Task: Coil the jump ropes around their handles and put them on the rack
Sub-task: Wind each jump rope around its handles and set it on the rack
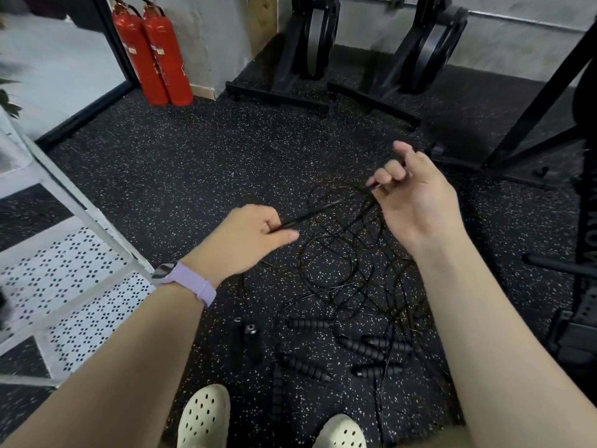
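A tangle of thin black jump ropes (349,273) lies on the speckled floor in front of my feet. Several ribbed black handles (310,324) lie among the cords near my shoes. My left hand (245,237) pinches a stretch of black cord between thumb and fingers. My right hand (416,195), palm up, pinches the same cord at its curled fingertips, and the cord runs taut between the two hands. The white rack (64,266) with a perforated shelf stands at the left.
Two red fire extinguishers (155,56) stand against the back wall. Black weight-plate stands (310,59) sit behind the ropes, and a black rig frame (542,124) rises at the right. My pale clogs (206,418) are at the bottom edge.
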`<state>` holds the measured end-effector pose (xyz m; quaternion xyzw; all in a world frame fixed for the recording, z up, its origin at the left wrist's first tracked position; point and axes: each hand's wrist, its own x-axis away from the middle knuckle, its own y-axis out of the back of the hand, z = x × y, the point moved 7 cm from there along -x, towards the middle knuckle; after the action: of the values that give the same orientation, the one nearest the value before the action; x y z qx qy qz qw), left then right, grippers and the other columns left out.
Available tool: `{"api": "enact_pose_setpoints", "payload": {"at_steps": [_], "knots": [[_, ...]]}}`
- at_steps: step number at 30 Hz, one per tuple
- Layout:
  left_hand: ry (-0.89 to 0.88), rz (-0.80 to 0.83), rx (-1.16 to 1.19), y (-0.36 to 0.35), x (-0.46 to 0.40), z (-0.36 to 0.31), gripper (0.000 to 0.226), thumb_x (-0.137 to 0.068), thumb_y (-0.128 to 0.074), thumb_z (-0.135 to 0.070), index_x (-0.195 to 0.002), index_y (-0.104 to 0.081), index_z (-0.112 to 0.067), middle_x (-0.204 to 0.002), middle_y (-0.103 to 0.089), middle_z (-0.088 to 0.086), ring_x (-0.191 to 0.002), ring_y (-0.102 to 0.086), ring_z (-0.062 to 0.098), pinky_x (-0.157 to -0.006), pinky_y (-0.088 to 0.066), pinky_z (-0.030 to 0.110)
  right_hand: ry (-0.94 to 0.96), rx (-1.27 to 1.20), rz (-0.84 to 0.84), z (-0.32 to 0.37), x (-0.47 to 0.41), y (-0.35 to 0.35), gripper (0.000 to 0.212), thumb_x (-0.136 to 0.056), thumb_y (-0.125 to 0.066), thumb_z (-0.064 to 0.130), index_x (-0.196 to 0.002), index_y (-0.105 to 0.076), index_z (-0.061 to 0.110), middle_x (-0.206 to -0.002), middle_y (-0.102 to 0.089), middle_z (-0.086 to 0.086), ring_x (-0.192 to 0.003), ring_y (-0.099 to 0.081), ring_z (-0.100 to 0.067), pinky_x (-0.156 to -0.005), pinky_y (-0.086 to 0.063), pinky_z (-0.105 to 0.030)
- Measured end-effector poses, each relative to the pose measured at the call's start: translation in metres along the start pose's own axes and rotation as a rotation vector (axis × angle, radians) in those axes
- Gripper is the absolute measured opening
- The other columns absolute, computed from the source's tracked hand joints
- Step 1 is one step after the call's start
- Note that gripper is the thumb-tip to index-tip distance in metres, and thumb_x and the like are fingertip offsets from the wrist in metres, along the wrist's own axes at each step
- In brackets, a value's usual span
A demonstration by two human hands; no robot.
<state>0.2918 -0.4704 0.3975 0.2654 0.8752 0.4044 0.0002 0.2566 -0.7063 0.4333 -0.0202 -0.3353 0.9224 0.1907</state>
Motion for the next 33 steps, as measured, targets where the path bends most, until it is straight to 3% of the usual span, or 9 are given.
{"api": "enact_pose_setpoints", "payload": {"at_steps": [4,8,10,12,15,19,24,28,33], "knots": [[0.057,0.117,-0.18,-0.014,-0.006,0.027,0.029,-0.099,-0.063,-0.04,-0.081,-0.067,-0.017,-0.063,-0.06,0.0,-0.054,-0.049,0.016,-0.056,-0.042,0.03,0.033,0.003,-0.075,0.01,-0.001,0.017,0.023,-0.113,-0.035,0.018,-0.112,-0.057,0.011,-0.068,-0.027,0.005,-0.058,-0.031,-0.012,-0.063,-0.042,-0.029],[0.145,0.231,-0.278,-0.019,-0.009,0.062,0.035,-0.105,-0.052,-0.038,-0.079,-0.066,-0.02,-0.079,-0.073,0.006,-0.062,-0.058,0.018,-0.065,-0.051,0.034,0.114,-0.095,-0.183,0.032,-0.001,0.042,0.027,-0.114,-0.031,0.02,-0.108,-0.056,0.014,-0.066,-0.025,0.005,-0.055,-0.028,-0.011,-0.062,-0.039,-0.027],[0.15,0.235,-0.287,-0.019,-0.01,0.07,0.031,-0.107,-0.048,-0.033,-0.082,-0.062,-0.019,-0.081,-0.072,0.006,-0.061,-0.056,0.017,-0.062,-0.047,0.033,0.139,-0.123,-0.251,0.038,-0.003,0.057,0.025,-0.114,-0.031,0.021,-0.109,-0.055,0.015,-0.064,-0.028,0.006,-0.054,-0.03,-0.011,-0.064,-0.04,-0.027],[0.139,0.187,-0.258,-0.016,-0.01,0.072,0.029,-0.108,-0.045,-0.03,-0.085,-0.058,-0.018,-0.072,-0.062,-0.001,-0.055,-0.05,0.014,-0.051,-0.038,0.027,0.147,-0.131,-0.309,0.04,-0.004,0.07,0.024,-0.114,-0.03,0.02,-0.111,-0.054,0.016,-0.062,-0.031,0.006,-0.052,-0.033,-0.01,-0.067,-0.041,-0.028],[0.096,0.07,-0.255,-0.007,-0.015,0.071,0.029,-0.108,-0.046,-0.03,-0.083,-0.054,-0.018,-0.071,-0.059,0.001,-0.056,-0.049,0.017,-0.052,-0.037,0.03,0.167,-0.122,-0.373,0.046,-0.005,0.085,0.025,-0.114,-0.028,0.017,-0.114,-0.053,0.015,-0.06,-0.035,0.006,-0.051,-0.036,-0.011,-0.065,-0.044,-0.027],[0.041,-0.077,-0.332,-0.001,-0.018,0.072,0.02,-0.107,-0.047,-0.027,-0.093,-0.057,-0.016,-0.087,-0.056,0.005,-0.069,-0.055,0.022,-0.065,-0.047,0.038,0.223,-0.144,-0.431,0.064,-0.002,0.104,0.027,-0.113,-0.026,0.015,-0.117,-0.052,0.015,-0.059,-0.035,0.006,-0.05,-0.037,-0.011,-0.065,-0.045,-0.026],[-0.071,-0.219,-0.436,0.009,-0.019,0.07,0.013,-0.103,-0.048,-0.014,-0.102,-0.06,-0.017,-0.09,-0.05,-0.003,-0.09,-0.045,0.02,-0.085,-0.048,0.043,0.228,-0.147,-0.447,0.07,0.0,0.114,0.027,-0.112,-0.023,0.013,-0.114,-0.051,0.015,-0.058,-0.035,0.006,-0.05,-0.035,-0.01,-0.064,-0.043,-0.026],[-0.028,-0.297,-0.195,0.016,-0.022,0.079,0.018,-0.106,-0.049,-0.021,-0.091,-0.055,-0.013,-0.083,-0.053,-0.001,-0.074,-0.049,0.023,-0.064,-0.037,0.036,0.238,-0.222,-0.439,0.077,0.001,0.123,0.026,-0.111,-0.025,0.011,-0.114,-0.051,0.014,-0.06,-0.036,0.006,-0.052,-0.035,-0.011,-0.061,-0.043,-0.024],[0.158,-0.143,0.036,0.007,-0.022,0.091,0.032,-0.107,-0.049,-0.027,-0.084,-0.064,-0.01,-0.076,-0.07,0.0,-0.054,-0.059,-0.001,-0.059,-0.039,0.026,0.201,-0.375,-0.404,0.078,0.004,0.129,0.023,-0.107,-0.033,0.011,-0.089,-0.047,0.012,-0.066,-0.047,0.004,-0.054,-0.043,-0.012,-0.068,-0.043,-0.027]]}}
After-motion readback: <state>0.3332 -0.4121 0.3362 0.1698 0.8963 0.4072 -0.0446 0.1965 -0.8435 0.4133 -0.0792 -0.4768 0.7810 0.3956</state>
